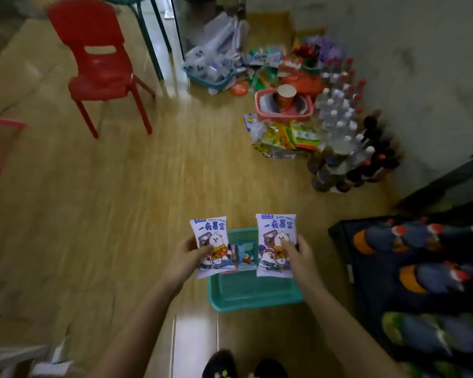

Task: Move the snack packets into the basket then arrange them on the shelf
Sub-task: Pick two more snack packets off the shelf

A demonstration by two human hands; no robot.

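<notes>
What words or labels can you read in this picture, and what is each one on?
"一夜暴富": left packet, held by the left hand.
"一夜暴富": right packet, held by the right hand.
"Baby wipes": small, above those characters on the right packet; blurrier on the left packet.
Too blurred to read: corner logos on both packets, inner packets in the basket, floor packets, bottles.

You have two hands in view, the left hand (185, 257) and the right hand (302, 257), each holding one white cartoon packet: the left packet (210, 236) and the right packet (273, 236). That makes two.

One near teal basket (254, 302) holds at least two smaller packets (245, 255).

Beyond, you can count one red chair (99, 58), one pink basket (284, 113), one paper cup (286, 94) and one far teal basket (210, 79).

The bottles (339, 124) are too blurred to count.
</notes>
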